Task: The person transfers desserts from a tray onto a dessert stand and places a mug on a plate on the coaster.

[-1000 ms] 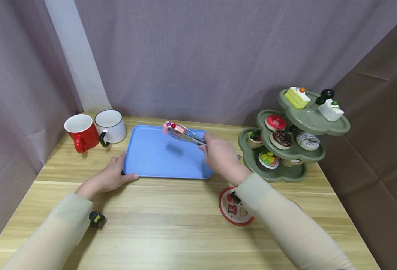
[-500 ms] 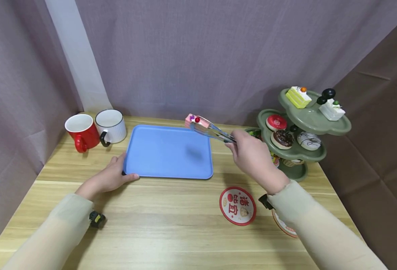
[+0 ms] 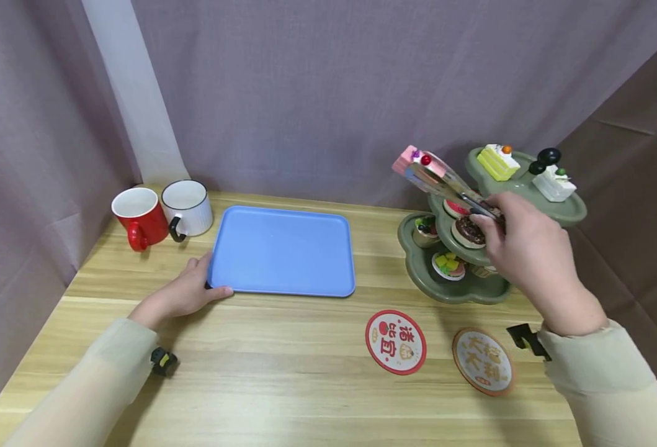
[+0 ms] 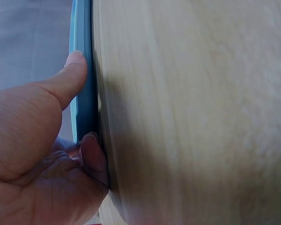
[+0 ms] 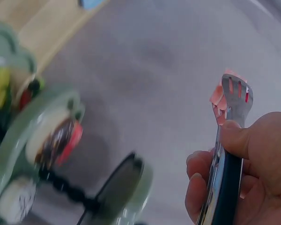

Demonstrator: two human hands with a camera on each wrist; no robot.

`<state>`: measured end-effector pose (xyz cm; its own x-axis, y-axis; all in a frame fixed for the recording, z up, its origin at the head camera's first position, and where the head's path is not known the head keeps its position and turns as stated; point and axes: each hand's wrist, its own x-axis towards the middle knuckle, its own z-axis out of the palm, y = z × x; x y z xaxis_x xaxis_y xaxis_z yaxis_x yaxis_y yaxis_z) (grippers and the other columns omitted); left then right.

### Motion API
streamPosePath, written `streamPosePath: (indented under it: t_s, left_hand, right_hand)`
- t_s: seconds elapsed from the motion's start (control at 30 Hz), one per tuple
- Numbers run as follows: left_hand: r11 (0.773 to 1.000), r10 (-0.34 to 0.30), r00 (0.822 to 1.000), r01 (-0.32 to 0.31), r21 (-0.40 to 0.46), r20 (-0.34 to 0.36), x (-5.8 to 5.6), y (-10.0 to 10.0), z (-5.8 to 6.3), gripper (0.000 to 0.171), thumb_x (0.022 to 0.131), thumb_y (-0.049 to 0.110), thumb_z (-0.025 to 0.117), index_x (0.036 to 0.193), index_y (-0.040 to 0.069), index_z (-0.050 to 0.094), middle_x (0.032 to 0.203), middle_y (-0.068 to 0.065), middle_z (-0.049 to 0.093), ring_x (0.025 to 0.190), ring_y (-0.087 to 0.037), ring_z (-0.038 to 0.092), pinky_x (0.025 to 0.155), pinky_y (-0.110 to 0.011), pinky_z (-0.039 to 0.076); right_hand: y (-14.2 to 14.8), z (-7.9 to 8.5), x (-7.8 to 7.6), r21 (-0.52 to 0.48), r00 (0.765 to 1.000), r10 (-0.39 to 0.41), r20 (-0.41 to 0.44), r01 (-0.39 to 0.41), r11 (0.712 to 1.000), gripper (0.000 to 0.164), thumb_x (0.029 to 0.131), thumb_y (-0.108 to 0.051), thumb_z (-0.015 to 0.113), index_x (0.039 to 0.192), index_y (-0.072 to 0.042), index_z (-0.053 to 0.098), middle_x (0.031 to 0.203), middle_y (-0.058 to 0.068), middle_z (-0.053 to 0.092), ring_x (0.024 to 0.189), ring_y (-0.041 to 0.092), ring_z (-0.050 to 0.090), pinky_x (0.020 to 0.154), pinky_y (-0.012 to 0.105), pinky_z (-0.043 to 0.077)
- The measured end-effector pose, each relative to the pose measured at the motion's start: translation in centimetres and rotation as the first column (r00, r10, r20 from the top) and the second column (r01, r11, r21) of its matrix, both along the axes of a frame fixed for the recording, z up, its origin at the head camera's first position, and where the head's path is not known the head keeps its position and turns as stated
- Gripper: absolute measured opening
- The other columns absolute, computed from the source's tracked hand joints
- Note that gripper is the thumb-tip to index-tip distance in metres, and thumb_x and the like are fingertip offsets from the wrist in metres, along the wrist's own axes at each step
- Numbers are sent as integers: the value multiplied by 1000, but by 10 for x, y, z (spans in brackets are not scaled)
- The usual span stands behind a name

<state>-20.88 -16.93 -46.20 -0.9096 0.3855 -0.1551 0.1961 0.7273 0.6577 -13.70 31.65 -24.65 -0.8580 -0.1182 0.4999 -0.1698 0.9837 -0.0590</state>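
Observation:
My right hand (image 3: 535, 267) grips a pair of metal serving tongs (image 3: 455, 187) with dark handles. Between the tong heads is a pink cake slice (image 3: 406, 159) with red and purple toppings, held up in front of the tiered stand. The right wrist view shows the slotted head of the tongs pressed on the pink cake slice (image 5: 218, 97). At the blue tray (image 3: 283, 251), my left hand (image 3: 185, 290) holds the near left corner. In the left wrist view its thumb (image 4: 68, 82) lies along the tray's side, fingers bent at the corner.
A green three-tier stand (image 3: 481, 292) at right bears donuts, tarts and two cake slices, a yellow one (image 3: 497, 164) and a white one (image 3: 554, 185). Two round coasters (image 3: 396, 343) lie in front of it. A red mug (image 3: 144, 223) and a white mug (image 3: 194, 214) stand back left.
My right hand has carried the tongs and pink cake slice from over the tray rightward and up to the stand. Both coasters are now uncovered. The left hand stays at the tray.

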Motion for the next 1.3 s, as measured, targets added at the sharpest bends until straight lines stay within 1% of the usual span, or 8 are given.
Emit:
streamPosePath:
  t_s: [0.2,0.3,0.4,0.63,0.77,0.93,1.13,1.3]
  left_hand:
    - [1000,2,1000,-2,0,8,0,1,1,103,90,43,67,149,-12,3,135,-37,27,124,-44,33,106,-61,26]
    - [1000,2,1000,-2,-2,3,0,1,1,103,90,43,67,149,-12,3,135,-37,28,123,-44,34,106,-60,26]
    - [1000,1,1000,-1,-5,2,0,0,1,103,90,43,67,149,-12,2,135,-37,28,123,-44,34,106,-60,26]
    - [1000,-4,1000,4,-11,-12,1,0,1,102,90,42,66,149,-12,3,133,-37,29,122,-44,35,105,-60,27]
    - [1000,-7,1000,7,-6,-19,1,1,1,101,91,41,66,148,-13,3,133,-38,29,123,-44,34,105,-61,26]
    - [1000,-5,1000,5,-4,-10,2,1,1,102,91,42,66,149,-12,2,134,-38,28,123,-45,34,105,-61,26]
    - [1000,-12,1000,12,-5,-22,2,0,0,101,91,42,66,148,-13,3,133,-38,28,121,-44,35,105,-61,27]
    - [1000,-15,999,15,-8,-34,2,0,-1,101,91,41,66,148,-14,4,131,-38,30,119,-44,37,104,-61,28]
  right_hand:
    - [36,12,11,-29,993,-111,29,111,993,27,94,-23,62,110,-1,58,86,18,56,66,40,50,51,56,32]
    - [52,15,16,-34,986,-159,53,161,986,29,95,-23,61,111,0,57,90,20,56,69,41,51,53,57,32]
    - [66,16,21,-32,978,-201,62,204,979,31,96,-23,59,113,3,55,93,23,56,72,44,51,55,59,33]
    - [98,14,24,-17,957,-271,104,274,961,37,96,-26,59,112,7,53,87,24,56,67,40,50,50,52,33]
    - [113,12,24,-12,940,-308,147,313,950,41,98,-28,56,114,9,51,90,27,56,70,42,51,54,53,35]
    - [126,11,24,2,926,-329,187,335,942,43,99,-29,55,114,11,49,88,28,55,71,40,49,56,51,36]
    - [132,11,21,39,916,-330,227,330,943,42,99,-26,54,113,13,48,84,26,55,64,36,49,49,43,35]
    - [132,13,21,52,909,-339,243,337,940,43,99,-27,54,114,12,48,86,26,56,66,36,50,49,46,37]
